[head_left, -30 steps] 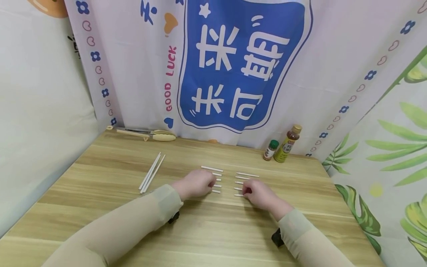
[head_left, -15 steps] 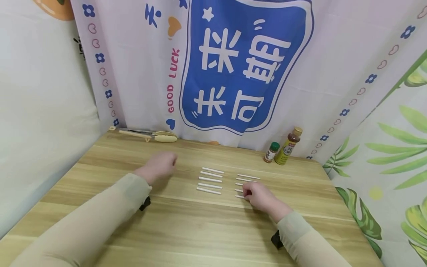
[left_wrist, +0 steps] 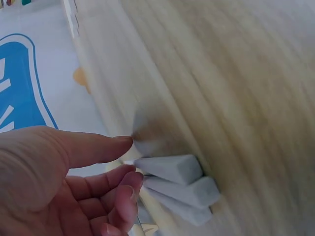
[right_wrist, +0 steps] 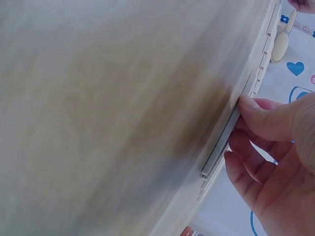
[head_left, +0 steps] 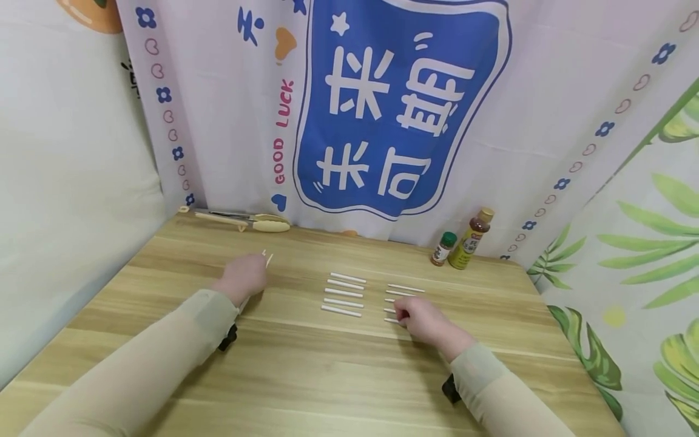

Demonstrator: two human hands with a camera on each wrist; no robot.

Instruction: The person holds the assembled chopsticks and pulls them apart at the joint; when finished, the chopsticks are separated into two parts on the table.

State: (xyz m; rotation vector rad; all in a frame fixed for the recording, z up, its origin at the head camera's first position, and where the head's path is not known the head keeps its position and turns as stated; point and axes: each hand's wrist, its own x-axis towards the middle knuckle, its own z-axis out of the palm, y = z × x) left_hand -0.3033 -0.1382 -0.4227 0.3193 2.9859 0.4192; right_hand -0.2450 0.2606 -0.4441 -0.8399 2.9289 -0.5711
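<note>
My left hand point(head_left: 241, 278) is over a few long white chopsticks whose thin ends point(head_left: 270, 260) show past the knuckles. In the left wrist view, the thumb and fingertips of that hand point(left_wrist: 93, 182) stand apart beside the square ends of the chopsticks point(left_wrist: 182, 169). My right hand point(head_left: 425, 318) is at the nearest of several short white sticks point(head_left: 406, 287) in the right row. In the right wrist view, the thumb and curled fingers point(right_wrist: 275, 147) pinch one white stick point(right_wrist: 221, 142) lying on the table. Another row of white sticks point(head_left: 344, 293) lies to the left of it.
At the back left edge of the wooden table point(head_left: 327, 376) lie tongs point(head_left: 270, 224). A green-capped jar point(head_left: 443, 249) and a yellow-labelled bottle point(head_left: 471, 238) stand at the back right. A printed curtain point(head_left: 229, 121) hangs behind.
My left hand has moved left from the left row of sticks to the chopsticks, uncovering that row. My right hand has stayed at its row.
</note>
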